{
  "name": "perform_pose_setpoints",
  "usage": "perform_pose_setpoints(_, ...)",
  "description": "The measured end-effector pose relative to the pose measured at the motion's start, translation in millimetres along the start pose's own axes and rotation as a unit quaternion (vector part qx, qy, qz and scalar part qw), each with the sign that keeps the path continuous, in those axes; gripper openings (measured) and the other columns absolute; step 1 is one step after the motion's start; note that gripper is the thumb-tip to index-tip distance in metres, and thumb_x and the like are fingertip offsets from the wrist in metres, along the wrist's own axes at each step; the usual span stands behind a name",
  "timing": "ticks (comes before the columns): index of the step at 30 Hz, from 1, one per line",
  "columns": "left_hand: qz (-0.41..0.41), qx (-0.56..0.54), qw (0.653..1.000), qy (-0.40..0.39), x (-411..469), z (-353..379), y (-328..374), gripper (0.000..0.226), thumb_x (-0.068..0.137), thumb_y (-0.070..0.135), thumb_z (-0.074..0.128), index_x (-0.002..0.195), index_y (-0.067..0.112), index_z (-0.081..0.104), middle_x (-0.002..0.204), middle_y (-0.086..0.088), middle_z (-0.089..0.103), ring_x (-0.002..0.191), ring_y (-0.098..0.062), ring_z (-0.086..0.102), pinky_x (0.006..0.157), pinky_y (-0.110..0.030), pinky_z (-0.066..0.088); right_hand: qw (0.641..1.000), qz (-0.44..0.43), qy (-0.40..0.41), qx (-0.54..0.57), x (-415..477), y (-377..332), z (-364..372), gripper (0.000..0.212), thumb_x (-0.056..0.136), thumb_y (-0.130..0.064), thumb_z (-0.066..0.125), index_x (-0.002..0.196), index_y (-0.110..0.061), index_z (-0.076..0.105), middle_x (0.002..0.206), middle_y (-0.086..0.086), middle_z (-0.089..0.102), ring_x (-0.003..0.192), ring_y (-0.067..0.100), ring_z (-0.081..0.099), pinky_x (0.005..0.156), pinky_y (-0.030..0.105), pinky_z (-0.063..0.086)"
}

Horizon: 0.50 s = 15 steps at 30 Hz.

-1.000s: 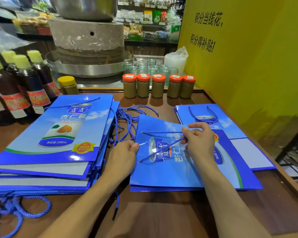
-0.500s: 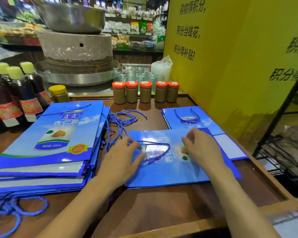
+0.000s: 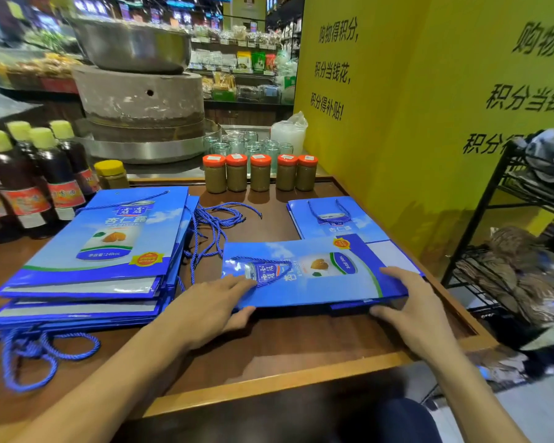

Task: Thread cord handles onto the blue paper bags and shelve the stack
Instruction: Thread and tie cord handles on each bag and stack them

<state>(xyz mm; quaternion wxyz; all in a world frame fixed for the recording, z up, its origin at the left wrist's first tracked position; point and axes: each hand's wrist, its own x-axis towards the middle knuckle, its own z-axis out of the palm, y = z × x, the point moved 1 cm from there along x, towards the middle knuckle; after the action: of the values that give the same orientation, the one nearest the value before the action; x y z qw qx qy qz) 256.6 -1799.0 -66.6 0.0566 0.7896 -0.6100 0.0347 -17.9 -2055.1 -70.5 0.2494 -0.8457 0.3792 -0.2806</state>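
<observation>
Now left hand (image 3: 211,310) and right hand (image 3: 410,310) pinch the flat, cord-threaded blue bag (image 3: 333,282).

Reaching forward on bare forearms, left hand (image 3: 211,303) and right hand (image 3: 410,305) palm-down, fingers flat above, thumbs tucked beneath, pinching the bag (image 3: 333,289) ends.

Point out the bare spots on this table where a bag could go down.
Widest bare wood: the near strip of the table, between the held bag and the front rim. A narrower patch lies between the jars and that bag. Crowded: the bag stack on the left, loose cords beside it.
</observation>
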Motion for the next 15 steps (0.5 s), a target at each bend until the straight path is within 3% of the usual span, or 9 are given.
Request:
perform_pose_setpoints(2, 0.007, -0.037, 0.996, 0.079, -5.2, -7.5, -4.6, 0.081, 0.092, 0.079, 0.016, 0.140, 0.027, 0.054, 0.132, 0.006, 0.066, 0.110, -0.023, 0.068, 0.083, -0.041, 0.058, 0.994, -0.017, 0.094, 0.048, 0.8, -1.7, -4.1, 0.058, 0.073, 0.011, 0.075, 0.113, -0.029, 0.069, 0.117, -0.003, 0.071, 0.115, 0.023, 0.064, 0.092, 0.027, 0.047)
perform_pose_setpoints(4, 0.041, -0.062, 0.983, 0.169, -9.8, -22.0, -6.6, 0.064, 0.097, 0.068, 0.030, 0.128, 0.023, 0.065, 0.118, 0.005, 0.073, 0.097, -0.022, 0.073, 0.074, -0.041, 0.060, 0.973, -0.020, 0.160, 0.166, 5.5, -12.9, -11.6, 0.051, 0.078, 0.015, 0.069, 0.107, -0.027, 0.067, 0.109, -0.003, 0.073, 0.107, 0.019, 0.067, 0.087, 0.020, 0.050)
perform_pose_setpoints(6, 0.060, -0.087, 0.968, 0.226, -10.8, -40.2, -9.6, 0.043, 0.100, 0.055, 0.038, 0.122, 0.028, 0.063, 0.108, 0.008, 0.073, 0.089, -0.019, 0.072, 0.069, -0.038, 0.059, 0.938, -0.038, 0.205, 0.276, 12.7, -27.4, -19.0, 0.042, 0.085, 0.008, 0.075, 0.112, -0.023, 0.065, 0.109, 0.001, 0.073, 0.107, 0.017, 0.067, 0.091, 0.021, 0.051)
perform_pose_setpoints(8, 0.033, -0.113, 0.958, 0.263, -7.8, -63.5, -11.2, 0.034, 0.100, 0.059, 0.039, 0.111, 0.034, 0.060, 0.095, 0.011, 0.071, 0.079, -0.013, 0.064, 0.065, -0.033, 0.053, 0.913, -0.046, 0.235, 0.331, 23.2, -41.8, -23.7, 0.038, 0.088, -0.005, 0.080, 0.117, -0.021, 0.063, 0.114, 0.003, 0.070, 0.111, 0.014, 0.066, 0.095, 0.026, 0.050)
perform_pose_setpoints(10, -0.008, -0.154, 0.948, 0.280, 1.6, -84.3, -17.6, 0.032, 0.097, 0.058, 0.041, 0.103, 0.031, 0.057, 0.082, 0.010, 0.068, 0.071, -0.014, 0.058, 0.066, -0.031, 0.050, 0.915, -0.039, 0.210, 0.341, 40.2, -51.8, -22.7, 0.042, 0.088, -0.012, 0.081, 0.122, -0.020, 0.058, 0.119, -0.001, 0.067, 0.114, 0.005, 0.063, 0.096, 0.020, 0.048)
perform_pose_setpoints(12, -0.016, -0.192, 0.935, 0.296, 10.7, -104.8, -25.0, 0.030, 0.096, 0.054, 0.043, 0.099, 0.030, 0.060, 0.075, 0.013, 0.063, 0.070, -0.009, 0.056, 0.066, -0.018, 0.044, 0.928, -0.017, 0.139, 0.344, 58.7, -52.0, -18.2, 0.041, 0.089, -0.014, 0.080, 0.123, -0.017, 0.058, 0.119, -0.003, 0.069, 0.106, -0.002, 0.064, 0.087, 0.011, 0.049)
perform_pose_setpoints(15, -0.049, -0.265, 0.911, 0.311, 23.3, -127.1, -39.0, 0.030, 0.097, 0.049, 0.055, 0.090, 0.023, 0.069, 0.077, 0.010, 0.065, 0.072, -0.005, 0.060, 0.067, -0.018, 0.046, 0.943, -0.018, 0.086, 0.321, 72.6, -46.9, -15.8, 0.023, 0.092, -0.012, 0.074, 0.113, -0.010, 0.065, 0.102, -0.005, 0.074, 0.089, 0.006, 0.070, 0.071, 0.011, 0.052)
